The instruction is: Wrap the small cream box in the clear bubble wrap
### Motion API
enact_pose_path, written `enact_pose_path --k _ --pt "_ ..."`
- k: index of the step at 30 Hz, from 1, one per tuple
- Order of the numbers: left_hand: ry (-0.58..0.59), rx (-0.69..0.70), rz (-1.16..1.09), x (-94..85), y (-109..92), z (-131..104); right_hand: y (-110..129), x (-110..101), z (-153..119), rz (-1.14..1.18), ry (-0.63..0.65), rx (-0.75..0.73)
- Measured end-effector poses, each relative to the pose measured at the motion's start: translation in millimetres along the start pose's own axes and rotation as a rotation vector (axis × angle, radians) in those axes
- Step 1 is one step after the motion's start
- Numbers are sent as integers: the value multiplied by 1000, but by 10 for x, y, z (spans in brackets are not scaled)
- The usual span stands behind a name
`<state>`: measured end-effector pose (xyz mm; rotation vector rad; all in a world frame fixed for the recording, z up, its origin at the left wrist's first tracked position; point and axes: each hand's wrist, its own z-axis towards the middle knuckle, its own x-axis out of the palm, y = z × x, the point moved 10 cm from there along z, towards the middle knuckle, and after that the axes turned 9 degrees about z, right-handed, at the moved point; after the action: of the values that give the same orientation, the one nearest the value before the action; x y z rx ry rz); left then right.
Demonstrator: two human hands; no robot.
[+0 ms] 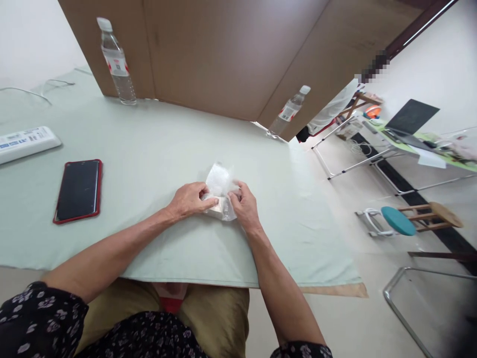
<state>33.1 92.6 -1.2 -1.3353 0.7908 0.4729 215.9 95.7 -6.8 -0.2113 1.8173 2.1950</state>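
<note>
A small clear plastic bag [219,181] with a pale, flat object inside rests on the light green tablecloth [156,149]. My left hand [189,200] grips the bag's left side, thumb and fingers pinched on it. On the right side my right hand [245,205] pinches the same bag. The bag's open top stands crumpled above my fingers. What the pale object is cannot be told.
A phone in a red case [78,190] lies to the left, a white power strip [26,142] beyond it. Two water bottles [117,62] [286,113] stand by a brown cardboard panel [223,54]. Right of the table are a teal stool [398,220], folding tables and a laptop [410,119].
</note>
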Motion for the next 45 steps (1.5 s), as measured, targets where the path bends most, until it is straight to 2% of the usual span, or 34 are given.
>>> enact_pose_path --k 3,7,10,13,15,17,20,23,25,27,29,31,32,35,36,37,38,40,43,45 --pt "11 -59 -111 -19 74 10 -1 -19 7 163 -15 16" --pt "-113 -117 -98 -254 220 63 -84 -199 84 295 -110 64" --pt "-183 -127 72 -394 301 110 -229 -333 167 252 -161 107" --pt "-133 -144 168 -365 377 153 -298 -437 220 124 -204 83" --pt "-107 -159 176 -344 405 158 -239 -491 207 46 -238 30" --pt "-150 -132 140 -388 361 144 -78 -540 142 -14 -281 -50" --pt "-303 27 98 -529 140 78 242 -556 -2 -68 -304 -182" --pt "-336 226 151 -505 -109 5 388 -389 -58 -79 -163 -228" --pt "-249 275 171 -381 -161 3 337 -253 -42 -106 -52 -196" --pt "-130 225 138 -271 -101 28 232 -191 -10 -122 8 -132" --pt "-16 154 21 -227 -34 37 159 -211 13 -40 39 -61" --pt "108 162 -167 -225 -82 10 164 -215 5 133 129 4" --pt "200 209 -261 -209 -165 -23 193 -181 -17 217 215 37" --pt "690 286 -325 66 -360 -271 221 98 -230 231 625 196" --pt "792 273 -297 134 -356 -338 181 168 -308 174 720 257" --pt "853 255 -265 186 -333 -378 136 199 -344 115 753 295" --pt "856 235 -239 210 -299 -372 97 215 -351 62 757 312" --pt "724 198 -199 178 -216 -258 64 193 -284 -12 683 275" --pt "350 161 -82 -34 -80 -31 87 60 -135 -75 503 165" --pt "151 210 44 -152 -80 28 134 -57 -55 -87 357 85"
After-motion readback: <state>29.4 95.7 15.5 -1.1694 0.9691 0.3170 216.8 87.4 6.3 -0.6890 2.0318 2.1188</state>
